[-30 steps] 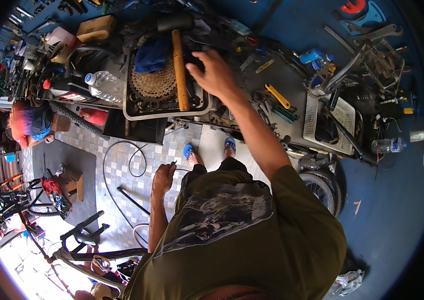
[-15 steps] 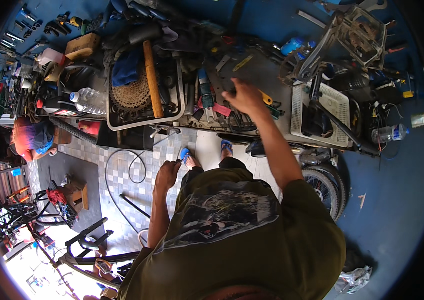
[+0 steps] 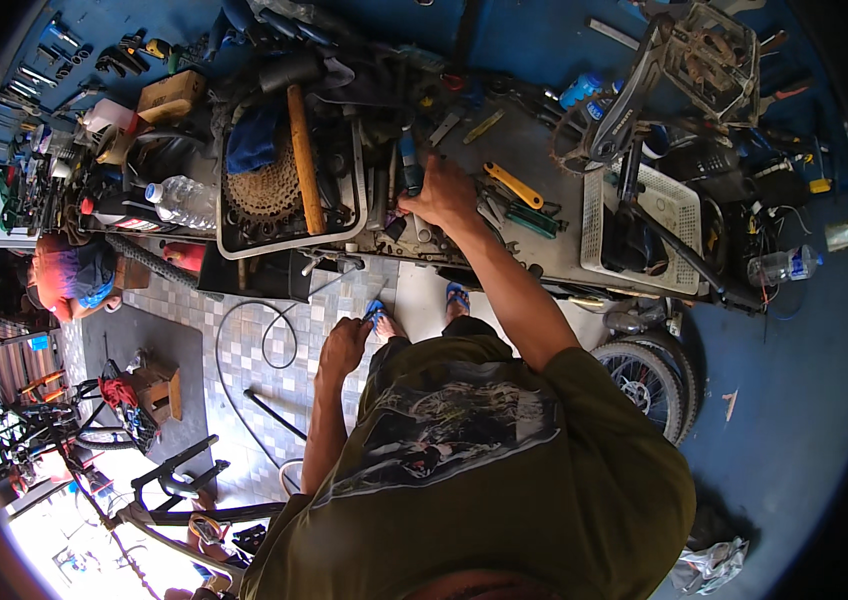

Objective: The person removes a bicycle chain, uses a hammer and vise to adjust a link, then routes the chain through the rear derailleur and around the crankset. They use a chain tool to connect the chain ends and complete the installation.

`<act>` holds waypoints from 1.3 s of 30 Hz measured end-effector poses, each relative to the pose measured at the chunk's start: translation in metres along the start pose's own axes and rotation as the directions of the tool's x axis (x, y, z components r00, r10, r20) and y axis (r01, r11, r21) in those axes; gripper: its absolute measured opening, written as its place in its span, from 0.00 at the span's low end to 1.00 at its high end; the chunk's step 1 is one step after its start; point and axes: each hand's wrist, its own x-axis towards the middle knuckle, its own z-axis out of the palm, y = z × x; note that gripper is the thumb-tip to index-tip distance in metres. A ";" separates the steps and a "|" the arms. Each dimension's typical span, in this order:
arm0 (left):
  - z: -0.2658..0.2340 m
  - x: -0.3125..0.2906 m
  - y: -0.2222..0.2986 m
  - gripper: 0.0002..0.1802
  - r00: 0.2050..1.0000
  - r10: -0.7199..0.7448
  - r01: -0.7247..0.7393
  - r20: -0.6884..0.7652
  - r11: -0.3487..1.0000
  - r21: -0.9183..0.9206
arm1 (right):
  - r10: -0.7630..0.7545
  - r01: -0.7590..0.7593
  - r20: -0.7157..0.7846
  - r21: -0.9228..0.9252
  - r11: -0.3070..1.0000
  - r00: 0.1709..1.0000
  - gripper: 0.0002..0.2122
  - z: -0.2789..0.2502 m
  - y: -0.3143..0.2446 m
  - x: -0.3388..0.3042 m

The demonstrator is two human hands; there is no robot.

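Note:
My right hand (image 3: 441, 195) is down over the hand tools on the workbench (image 3: 564, 250), thumb and fingers apart. Its fingertips lie beside a dark teal tool handle (image 3: 411, 175); no firm grip shows. The palm covers part of the tool pile. A silver wrench end (image 3: 422, 231) pokes out below it. To its right are a yellow-handled tool (image 3: 514, 186) and a green-handled tool (image 3: 532, 222). My left hand (image 3: 346, 345) hangs in front of the bench with curled fingers. Whatever those fingers hold is hidden.
Left of my right hand stands a metal tray (image 3: 289, 245) with a large sprocket cassette (image 3: 269, 190) and a wooden-handled hammer (image 3: 304, 160). A white basket (image 3: 689, 215) with bike parts is at right. A hose (image 3: 227, 385) curls on the floor. Another person (image 3: 74, 275) bends at far left.
My right hand has moved left and down onto the tools, uncovering the yellow-handled tool and covering pink-handled ones. My left hand stays almost in place, its fingers still curled.

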 end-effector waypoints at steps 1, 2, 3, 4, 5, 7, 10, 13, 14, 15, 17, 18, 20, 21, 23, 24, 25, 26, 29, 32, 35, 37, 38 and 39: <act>0.002 -0.003 -0.002 0.22 1.000 -0.009 0.009 0.003 1.000 -0.004 | 0.012 -0.012 0.020 0.003 1.000 1.000 0.43 -0.003 -0.002 0.000; 0.003 -0.006 -0.004 0.22 1.000 -0.018 0.018 0.006 1.000 -0.008 | 0.024 -0.024 0.040 0.005 1.000 0.999 0.43 -0.006 -0.004 -0.001; 0.005 -0.008 -0.006 0.23 1.000 -0.027 0.027 0.010 1.000 -0.011 | 0.014 -0.014 0.009 0.015 1.000 1.000 0.41 -0.004 -0.006 -0.001; 0.006 -0.009 -0.008 0.23 0.999 -0.029 0.029 0.022 1.000 -0.007 | 0.010 -0.010 -0.024 0.023 1.000 1.000 0.39 -0.002 -0.005 -0.002; 0.007 -0.010 -0.010 0.23 0.999 -0.031 0.031 0.034 1.000 -0.003 | 0.007 -0.005 -0.056 0.032 0.999 0.998 0.37 0.000 -0.005 -0.002; 0.006 -0.010 -0.014 0.23 0.998 -0.023 0.024 0.057 1.000 -0.007 | 0.006 -0.004 -0.033 0.083 0.997 0.999 0.37 0.003 -0.005 -0.003; 0.004 -0.010 -0.016 0.22 0.997 -0.032 0.033 0.070 0.999 -0.014 | -0.006 0.010 -0.049 0.068 0.998 0.999 0.35 0.006 -0.010 -0.008; 0.001 -0.009 -0.017 0.22 0.996 -0.042 0.043 0.080 0.999 -0.013 | -0.035 0.025 0.112 0.094 0.995 0.993 0.32 -0.009 -0.008 0.001; 0.002 -0.010 -0.020 0.22 0.998 -0.029 0.030 0.057 0.999 -0.022 | -0.047 0.024 0.197 0.117 0.993 0.979 0.31 -0.019 -0.004 0.009; 0.003 -0.012 -0.022 0.23 0.999 -0.017 0.018 0.032 0.999 -0.031 | -0.034 0.003 0.232 0.134 0.991 0.972 0.28 -0.026 0.002 0.021; 0.001 -0.010 -0.023 0.23 1.000 -0.004 0.005 0.011 1.000 -0.028 | -0.094 0.088 0.055 0.101 0.991 0.994 0.21 -0.034 0.023 0.046; -0.003 -0.008 -0.021 0.23 1.000 -0.001 0.001 0.023 1.000 -0.017 | -0.161 0.169 -0.168 0.030 0.985 0.973 0.20 -0.024 0.046 0.056; -0.005 -0.011 -0.022 0.22 0.999 -0.035 0.035 0.039 0.999 0.014 | -0.230 0.191 -0.259 -0.167 0.967 0.938 0.21 -0.024 0.063 0.072; -0.006 -0.013 -0.023 0.22 0.997 -0.054 0.053 0.056 0.998 0.036 | -0.267 0.189 -0.300 -0.265 0.946 0.916 0.22 -0.026 0.071 0.077; -0.007 -0.016 -0.026 0.22 0.995 -0.075 0.071 0.071 0.996 0.057 | -0.271 0.196 -0.250 -0.288 0.937 0.930 0.21 -0.030 0.087 0.085; -0.008 -0.017 -0.028 0.22 0.995 -0.073 0.068 0.073 0.996 0.057 | -0.269 0.196 -0.226 -0.299 0.934 0.936 0.20 -0.031 0.095 0.087; -0.006 -0.021 -0.031 0.22 0.994 -0.090 0.087 0.062 0.995 0.054 | -0.338 0.250 -0.207 -0.360 0.899 0.918 0.16 -0.042 0.086 0.080; -0.004 -0.023 -0.034 0.21 0.995 -0.089 0.086 0.054 0.995 0.045 | -0.318 0.265 -0.131 -0.316 0.911 0.939 0.15 -0.046 0.089 0.073; 0.002 -0.023 -0.037 0.21 0.995 -0.091 0.090 0.049 0.996 0.024 | -0.256 0.269 0.101 -0.158 0.950 0.961 0.12 -0.061 0.095 0.052; 0.001 -0.018 -0.032 0.21 0.992 -0.102 0.101 0.070 0.995 0.022 | -0.251 0.266 0.218 -0.043 0.963 0.943 0.11 -0.074 0.095 0.028; -0.005 -0.007 -0.023 0.21 0.992 -0.099 0.097 0.080 0.995 0.028 | -0.362 0.376 0.120 -0.140 0.916 0.925 0.10 -0.066 0.098 0.011; -0.007 0.000 -0.019 0.21 0.993 -0.091 0.088 0.077 0.995 0.036 | -0.371 0.379 0.096 -0.080 0.922 0.924 0.11 -0.059 0.093 0.004; -0.008 0.003 -0.018 0.21 0.993 -0.090 0.087 0.075 0.996 0.037 | -0.376 0.381 0.083 -0.049 0.923 0.923 0.11 -0.057 0.088 0.001; -0.008 0.005 -0.016 0.21 0.993 -0.089 0.086 0.072 0.996 0.038 | -0.370 0.377 0.133 -0.032 0.926 0.920 0.11 -0.057 0.086 -0.003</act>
